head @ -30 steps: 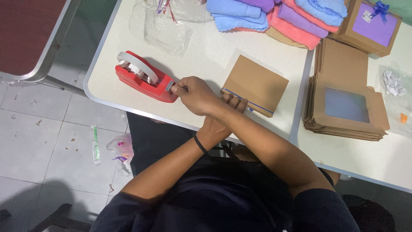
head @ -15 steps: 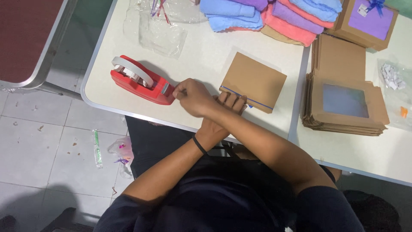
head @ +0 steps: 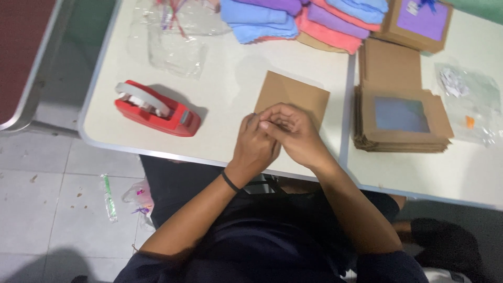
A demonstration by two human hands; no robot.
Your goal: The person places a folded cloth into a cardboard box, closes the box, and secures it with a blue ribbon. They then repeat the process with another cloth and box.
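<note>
left hand and right hand meet fingertip to fingertip over flat brown cardboard box; grasp contents cannot be told. red tape dispenser left, apart.

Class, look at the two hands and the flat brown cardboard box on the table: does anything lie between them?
Nothing visible does. The left hand and right hand meet, fingertips together, right over the near edge of the flat brown box. The red tape dispenser sits off to the left on the table, clear of them.
</note>
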